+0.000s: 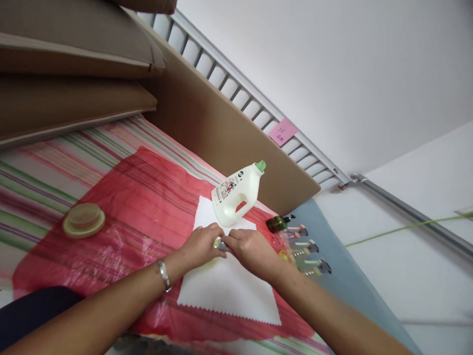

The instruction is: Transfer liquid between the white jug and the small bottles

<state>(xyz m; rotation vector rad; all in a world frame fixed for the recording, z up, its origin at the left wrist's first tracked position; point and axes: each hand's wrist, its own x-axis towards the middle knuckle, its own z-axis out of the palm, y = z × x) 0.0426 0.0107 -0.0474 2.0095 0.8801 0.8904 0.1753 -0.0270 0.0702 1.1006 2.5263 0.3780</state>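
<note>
Over a white cloth (232,286) with a zigzag edge, both my hands meet with bent fingers around a small pale green and bluish thing (220,243). Its kind is mostly hidden by the fingers. My left hand (201,245), below a silver bracelet on the wrist, grips it from the left. From the other side, the fingertips of my right hand (249,250) press on it. A faint yellowish patch shows on the cloth under my left hand. Just beyond my hands stands a white jug (236,195) with a handle, a printed label and a green spout.
Several pump bottles (306,249) line up at the right, a dark green one (277,223) farthest. A pale yellow lid-like dish (84,220) rests on the red plastic sheet (148,197). Behind are a brown board (207,118), a railing with a pink note (283,132), and stacked cushions (74,54).
</note>
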